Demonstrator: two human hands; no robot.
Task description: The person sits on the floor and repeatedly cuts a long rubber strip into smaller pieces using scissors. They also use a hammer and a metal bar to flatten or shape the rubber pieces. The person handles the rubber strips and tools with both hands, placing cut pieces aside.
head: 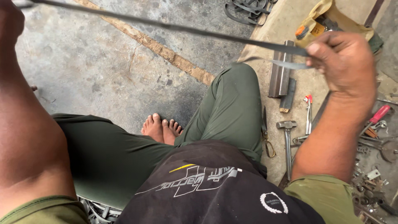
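Observation:
A long thin dark strap (178,28) runs taut across the top of the view. My right hand (344,62) pinches its right end between thumb and fingers, above the floor at the upper right. My left hand (10,20) is raised at the top left corner, closed around the strap's other end; most of that hand is cut off by the frame. I sit cross-legged in green trousers, with a bare foot (159,128) showing on the concrete floor.
To my right on the floor lie a metal bar (280,70), a hammer (287,141), scissors (267,137), pliers (308,114), a red-handled screwdriver (378,116) and several small metal parts. A yellow bag (319,18) and a heap of dark straps (246,9) lie farther off.

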